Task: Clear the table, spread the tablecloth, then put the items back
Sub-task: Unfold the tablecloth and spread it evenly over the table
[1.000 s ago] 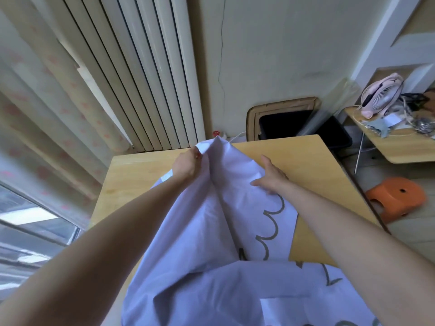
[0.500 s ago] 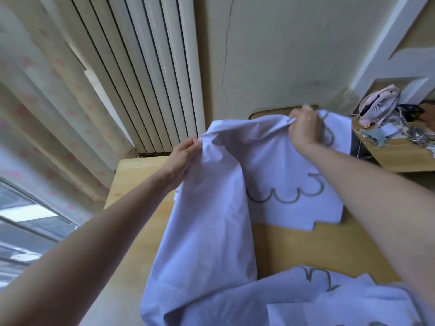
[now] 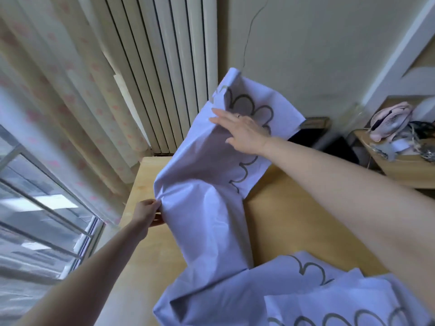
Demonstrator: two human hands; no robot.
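Item: tablecloth [image 3: 207, 222], pale lilac with grey scalloped outlines, mid-unfolding; I log the step as the spreading stage, the wooden tabletop [image 3: 296, 222] bare of other items wherever it shows. Location: one bunched length rises from the tabletop toward the far edge, its upper portion lifted in the air in front of the white radiator [image 3: 169, 67]; the remainder lies heaped in folds at the near edge. Left hand [image 3: 147, 214]: clamped on a gathered edge of the cloth near the window-side edge of the tabletop, fingers pinched shut. Right hand [image 3: 240, 130]: fingers extended and spread, laid flat against the raised fabric; I cannot tell whether the thumb grips behind it. Hands well apart. Adjacent, not in play: side table [image 3: 400, 168] carrying a pink fan [image 3: 390, 121] and clutter. Next move, as I judge it: find the corners, draw them apart to open the layers, then lay the sheet flat and square over the tabletop.
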